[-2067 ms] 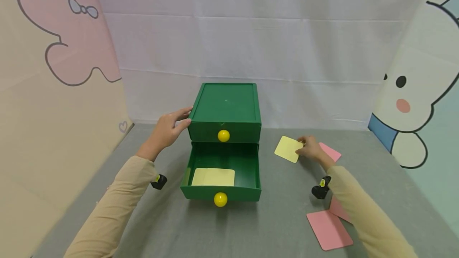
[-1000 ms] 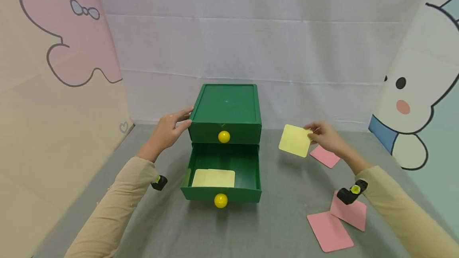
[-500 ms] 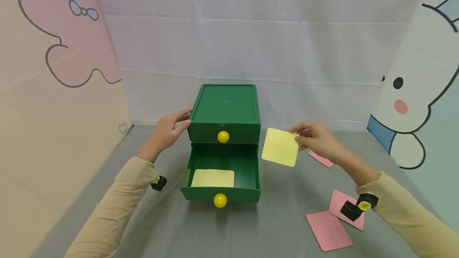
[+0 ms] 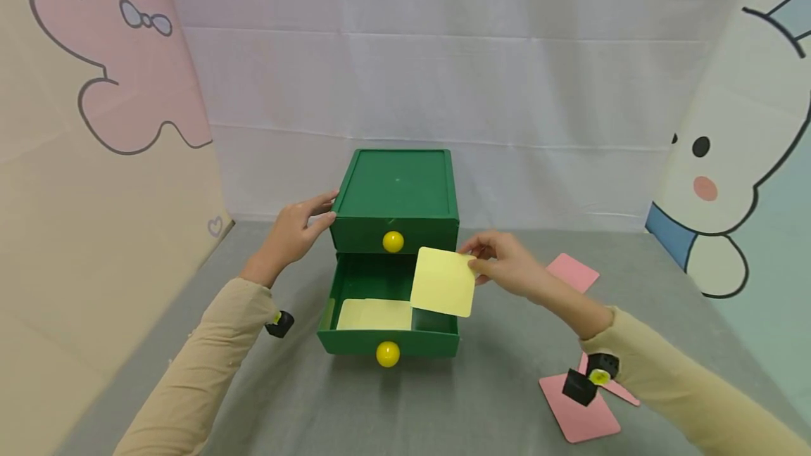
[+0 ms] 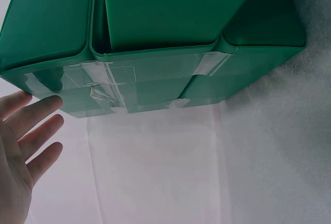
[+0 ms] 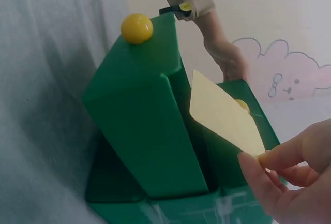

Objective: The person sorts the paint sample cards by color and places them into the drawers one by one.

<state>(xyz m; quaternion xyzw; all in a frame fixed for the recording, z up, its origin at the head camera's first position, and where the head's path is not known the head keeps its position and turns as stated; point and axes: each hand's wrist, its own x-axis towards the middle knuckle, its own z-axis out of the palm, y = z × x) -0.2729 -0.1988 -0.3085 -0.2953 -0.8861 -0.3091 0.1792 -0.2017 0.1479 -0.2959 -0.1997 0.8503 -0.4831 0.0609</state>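
Observation:
My right hand (image 4: 507,264) pinches a yellow card (image 4: 442,281) by its right edge, above the right part of the pulled-out lower drawer (image 4: 393,343). In the right wrist view the card (image 6: 225,115) tilts beside the drawer wall, thumb and fingers gripping its corner. Yellow cards (image 4: 374,314) lie side by side in the drawer's front left. My left hand (image 4: 294,238) rests its fingertips on the left side of the green drawer cabinet (image 4: 395,185). In the left wrist view its fingers (image 5: 39,133) look spread and fairly straight near the cabinet's edge.
Pink cards lie on the grey tabletop to the right: one (image 4: 573,272) behind my right forearm, and a pair (image 4: 579,410) nearer, partly covered by the wrist camera. Yellow ball knobs (image 4: 388,354) stick out from both drawers. A white cloth wall (image 4: 405,83) stands behind.
My right hand has lifted the yellow card off the table and carried it left until it hangs over the open drawer. My left hand has stayed at the cabinet's side.

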